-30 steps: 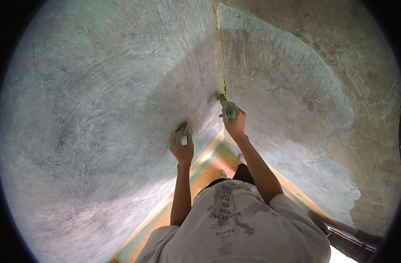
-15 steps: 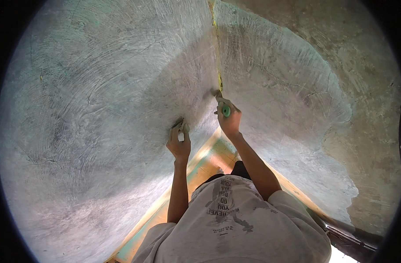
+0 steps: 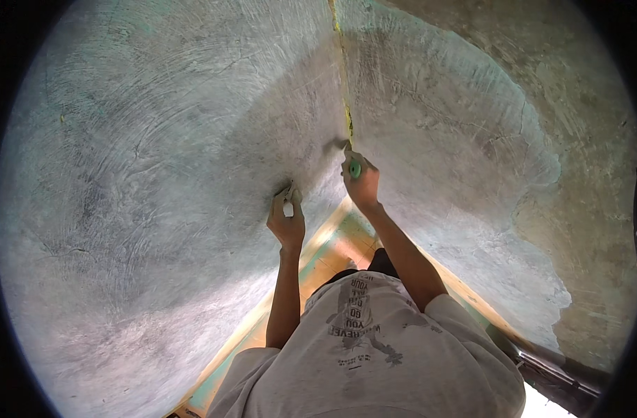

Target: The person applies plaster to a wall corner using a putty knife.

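In the corner where two plastered walls meet, my right hand [image 3: 363, 187] is closed around a scraper with a green handle [image 3: 355, 169]. Its handle end faces me, and the small blade at the fingertips reaches the corner seam, just under a strip of yellow paint [image 3: 347, 118]. Lower and to the left, my left hand [image 3: 288, 224] is raised close to the left wall [image 3: 158, 188]. Thumb and fingers pinch together there on a small, thin, dark piece too indistinct to name.
The right wall [image 3: 444, 153] has a ragged plaster edge, with rougher brownish surface [image 3: 583, 209] beyond it. Below, an orange floor [image 3: 336, 261] shows between pale bands at the wall bases. A dark object [image 3: 558, 380] stands at the lower right, beside bright light.
My right hand has shifted slightly left and up along the seam, the scraper still in it. My left hand has moved a little to the right, its pinch unchanged.
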{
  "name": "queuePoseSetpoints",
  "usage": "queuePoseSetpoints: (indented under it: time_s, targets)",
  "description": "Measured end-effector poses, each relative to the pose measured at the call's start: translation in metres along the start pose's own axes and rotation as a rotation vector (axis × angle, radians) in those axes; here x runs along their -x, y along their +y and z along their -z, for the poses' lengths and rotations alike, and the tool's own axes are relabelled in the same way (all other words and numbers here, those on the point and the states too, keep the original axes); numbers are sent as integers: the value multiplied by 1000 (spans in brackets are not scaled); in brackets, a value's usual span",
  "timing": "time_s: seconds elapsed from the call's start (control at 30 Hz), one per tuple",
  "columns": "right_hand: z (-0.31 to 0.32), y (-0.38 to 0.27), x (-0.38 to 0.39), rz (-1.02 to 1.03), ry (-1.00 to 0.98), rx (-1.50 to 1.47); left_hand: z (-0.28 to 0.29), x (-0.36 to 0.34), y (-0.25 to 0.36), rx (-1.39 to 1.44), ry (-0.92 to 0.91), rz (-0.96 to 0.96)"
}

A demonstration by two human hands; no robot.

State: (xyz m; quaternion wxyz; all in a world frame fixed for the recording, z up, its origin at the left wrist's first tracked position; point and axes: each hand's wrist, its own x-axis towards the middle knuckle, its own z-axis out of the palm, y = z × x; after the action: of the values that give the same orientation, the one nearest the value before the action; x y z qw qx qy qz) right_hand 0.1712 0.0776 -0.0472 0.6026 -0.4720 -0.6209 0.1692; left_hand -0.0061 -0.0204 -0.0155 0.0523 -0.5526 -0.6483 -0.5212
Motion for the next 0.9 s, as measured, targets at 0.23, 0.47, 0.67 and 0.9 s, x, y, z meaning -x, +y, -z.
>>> queuePoseSetpoints:
  time_s: [0.23,0.47,0.67,0.9]
  targets:
    - [-10,25,12,-115,-76,52,-1,8,-3,63,-29,48]
    - [-14,20,23,-95,-37,21,1,11,-5,112,-2,42]
    - [-13,15,21,-99,-55,14,-3,13,-10,151,-11,69]
    - [-14,30,32,-102,-93,4,-6,11,-8,127,-59,48]
